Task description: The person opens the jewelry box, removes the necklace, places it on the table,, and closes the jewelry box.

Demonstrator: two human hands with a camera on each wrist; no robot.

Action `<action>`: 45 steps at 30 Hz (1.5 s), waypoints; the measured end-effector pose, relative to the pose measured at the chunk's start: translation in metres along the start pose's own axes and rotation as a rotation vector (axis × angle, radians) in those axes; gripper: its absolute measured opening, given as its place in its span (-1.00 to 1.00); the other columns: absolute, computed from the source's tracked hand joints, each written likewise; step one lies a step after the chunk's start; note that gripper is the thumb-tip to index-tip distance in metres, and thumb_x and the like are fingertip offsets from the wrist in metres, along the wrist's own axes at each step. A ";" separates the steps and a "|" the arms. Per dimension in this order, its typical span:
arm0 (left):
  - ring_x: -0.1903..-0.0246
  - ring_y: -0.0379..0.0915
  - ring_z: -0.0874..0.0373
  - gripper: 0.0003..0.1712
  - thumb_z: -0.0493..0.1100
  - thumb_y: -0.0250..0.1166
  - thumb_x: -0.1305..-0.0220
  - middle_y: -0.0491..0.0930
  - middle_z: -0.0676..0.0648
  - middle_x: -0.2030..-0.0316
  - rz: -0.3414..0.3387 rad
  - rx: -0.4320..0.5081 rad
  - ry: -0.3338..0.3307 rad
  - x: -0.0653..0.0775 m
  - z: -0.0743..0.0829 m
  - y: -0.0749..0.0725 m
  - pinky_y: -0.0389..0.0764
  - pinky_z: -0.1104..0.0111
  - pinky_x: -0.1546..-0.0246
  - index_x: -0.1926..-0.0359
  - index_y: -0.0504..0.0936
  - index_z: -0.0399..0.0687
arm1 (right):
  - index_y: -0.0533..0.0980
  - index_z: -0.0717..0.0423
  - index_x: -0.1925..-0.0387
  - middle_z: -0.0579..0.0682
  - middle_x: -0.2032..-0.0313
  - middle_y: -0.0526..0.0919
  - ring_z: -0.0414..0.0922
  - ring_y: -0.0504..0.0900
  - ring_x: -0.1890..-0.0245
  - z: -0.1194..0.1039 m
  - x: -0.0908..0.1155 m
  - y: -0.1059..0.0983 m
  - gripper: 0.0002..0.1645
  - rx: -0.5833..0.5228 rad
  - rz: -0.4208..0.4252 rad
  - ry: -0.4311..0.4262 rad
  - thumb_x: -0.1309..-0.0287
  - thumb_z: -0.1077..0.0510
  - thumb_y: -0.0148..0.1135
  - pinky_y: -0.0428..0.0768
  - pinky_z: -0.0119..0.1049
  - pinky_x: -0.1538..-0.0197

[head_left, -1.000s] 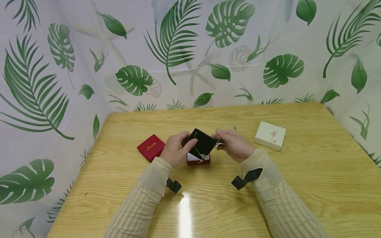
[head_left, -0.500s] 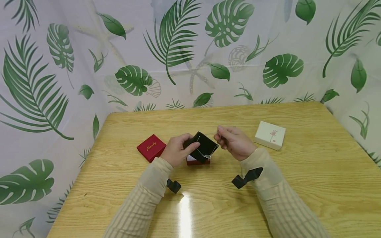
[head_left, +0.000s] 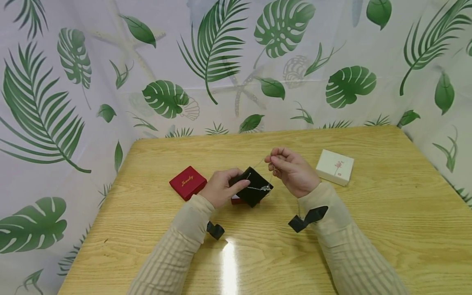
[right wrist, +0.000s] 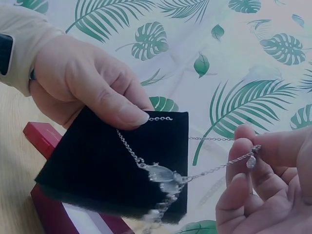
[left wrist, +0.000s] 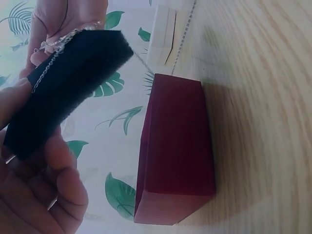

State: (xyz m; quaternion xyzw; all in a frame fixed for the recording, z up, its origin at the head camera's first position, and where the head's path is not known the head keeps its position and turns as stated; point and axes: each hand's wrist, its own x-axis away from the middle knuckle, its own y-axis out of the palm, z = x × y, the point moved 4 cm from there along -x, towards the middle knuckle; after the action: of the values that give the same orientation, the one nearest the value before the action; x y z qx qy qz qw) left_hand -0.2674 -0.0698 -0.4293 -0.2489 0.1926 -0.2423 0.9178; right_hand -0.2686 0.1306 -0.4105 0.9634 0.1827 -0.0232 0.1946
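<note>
My left hand (head_left: 221, 188) grips a black jewelry pad (head_left: 253, 198) by one edge, thumb on its face, tilted over a red box base (left wrist: 178, 136) on the table. A silver necklace (right wrist: 163, 174) lies partly across the pad, its pendant near the pad's right edge. Between thumb and fingertips, my right hand (head_left: 293, 170) pinches the necklace chain, pulled out beyond the pad. A small drop charm (right wrist: 251, 162) hangs at those fingertips. Part of the chain still runs under my left thumb, and some passes behind the pad.
A red lid (head_left: 188, 183) marked "Jewelry" lies left of my left hand. A white box (head_left: 334, 167) with a flower print stands at the right. Another thin chain (left wrist: 183, 39) lies on the wooden table (head_left: 387, 229), partly under my right arm.
My right hand has moved up and slightly right, drawing the chain away from the pad. My left hand has shifted the pad a little right and down.
</note>
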 end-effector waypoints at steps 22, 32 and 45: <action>0.38 0.56 0.25 -0.74 -0.08 0.15 -0.40 0.67 0.00 0.30 -0.095 -0.028 0.028 0.000 0.003 0.003 0.58 0.40 0.27 0.11 0.66 -0.13 | 0.36 0.10 0.16 -0.06 0.13 0.60 -0.20 0.51 0.33 -0.002 0.002 0.001 -0.94 -0.032 0.013 -0.010 -0.37 0.27 0.03 0.43 -0.42 0.33; 0.26 0.60 0.23 -0.67 -0.06 0.13 -0.42 0.68 -0.04 0.23 -0.062 -0.102 -0.005 0.000 -0.001 0.000 0.57 0.37 0.13 0.01 0.64 -0.18 | 0.39 0.08 0.14 -0.06 0.10 0.59 -0.18 0.52 0.32 -0.007 0.004 0.004 -0.90 -0.056 -0.031 -0.101 -0.36 0.29 0.05 0.43 -0.42 0.33; 0.38 0.44 0.15 -0.39 -0.22 0.25 -0.33 0.53 -0.06 0.16 0.136 -0.124 0.015 0.003 -0.002 -0.015 0.55 0.35 0.34 -0.36 0.30 0.03 | 0.43 0.08 0.15 -0.03 0.07 0.59 -0.16 0.52 0.33 -0.016 0.006 0.006 -0.82 -0.077 -0.066 -0.232 -0.35 0.39 0.00 0.47 -0.39 0.28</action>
State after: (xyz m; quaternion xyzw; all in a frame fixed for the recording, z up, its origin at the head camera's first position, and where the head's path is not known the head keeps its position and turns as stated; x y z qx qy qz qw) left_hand -0.2715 -0.0832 -0.4230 -0.2897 0.2304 -0.1688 0.9135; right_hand -0.2612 0.1341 -0.3945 0.9395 0.1914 -0.1340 0.2505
